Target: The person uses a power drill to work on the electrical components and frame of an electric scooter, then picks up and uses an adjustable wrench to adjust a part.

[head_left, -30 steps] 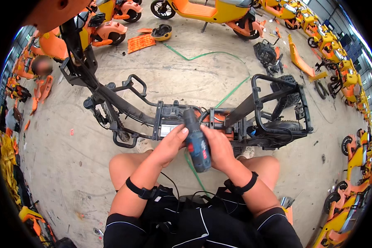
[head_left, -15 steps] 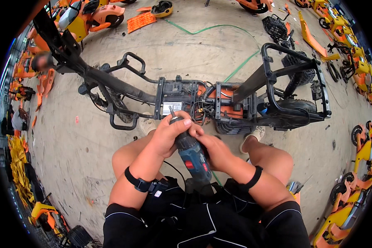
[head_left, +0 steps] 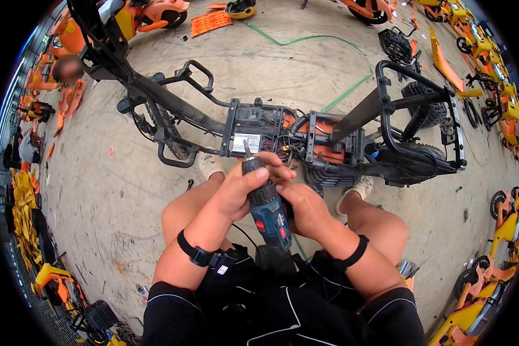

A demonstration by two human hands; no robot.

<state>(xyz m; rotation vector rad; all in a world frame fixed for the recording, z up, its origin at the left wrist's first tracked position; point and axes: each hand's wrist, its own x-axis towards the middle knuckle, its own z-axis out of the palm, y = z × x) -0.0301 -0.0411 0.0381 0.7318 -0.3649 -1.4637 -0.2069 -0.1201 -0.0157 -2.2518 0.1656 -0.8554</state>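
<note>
A blue cordless drill (head_left: 266, 219) is held between my hands, its metal bit pointing away from me toward the scooter frame. My left hand (head_left: 236, 190) is closed round the black chuck, fingers curled over the top. My right hand (head_left: 305, 210) grips the drill body from the right, and its handle is mostly hidden. Beyond them stands a stripped black scooter frame (head_left: 199, 115) with bundled cables and orange parts at its middle and a pale label (head_left: 246, 143) left of the cables. The bit tip appears over that label; I cannot tell whether it touches anything.
Orange-yellow scooters (head_left: 501, 104) line both sides and the back. An orange panel (head_left: 210, 23), a yellow helmet (head_left: 241, 8) and a green strap (head_left: 357, 86) lie on the concrete floor (head_left: 109, 219). Loose black parts (head_left: 395, 43) sit behind the frame. A person (head_left: 66, 69) is at the left.
My left hand has moved from the drill's side up round its chuck, and a bit now shows at the nose. The view has shifted, so the frame appears higher and slightly right.
</note>
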